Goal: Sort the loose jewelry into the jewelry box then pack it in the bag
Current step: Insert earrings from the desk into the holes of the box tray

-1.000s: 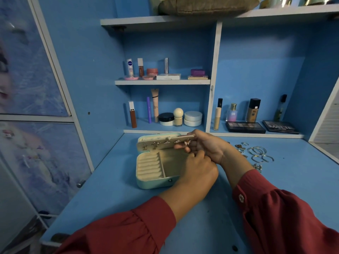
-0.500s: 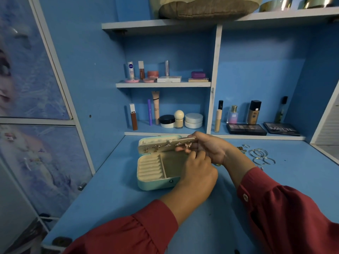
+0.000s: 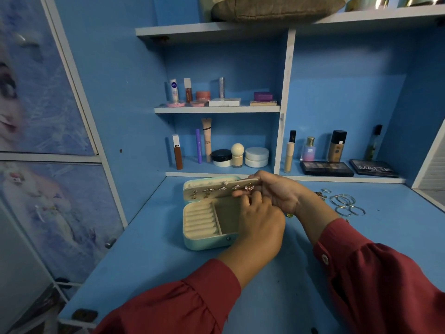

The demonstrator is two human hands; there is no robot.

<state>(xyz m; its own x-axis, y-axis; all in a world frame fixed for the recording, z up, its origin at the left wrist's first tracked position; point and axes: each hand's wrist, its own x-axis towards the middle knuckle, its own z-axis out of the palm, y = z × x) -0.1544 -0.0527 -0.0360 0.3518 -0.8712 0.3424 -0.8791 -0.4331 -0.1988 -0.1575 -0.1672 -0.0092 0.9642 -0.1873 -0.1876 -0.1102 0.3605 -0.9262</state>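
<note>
The right hand [image 3: 280, 192] grips the earring panel [image 3: 220, 190] raised above the open jewelry box [image 3: 204, 225] on the bench [image 3: 149, 256], apparently steadying it while the left hand [image 3: 261, 221] fingers [image 3: 248, 201] pinch near a butterfly stud [image 3: 249, 188]; loose rings [image 3: 344, 201] lie apart, rightward.

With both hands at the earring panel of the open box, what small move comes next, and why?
Probably the left hand finishes seating the butterfly earring while the right hand steadies the beige panel; silver hoops lie loose on the blue desk.
</note>
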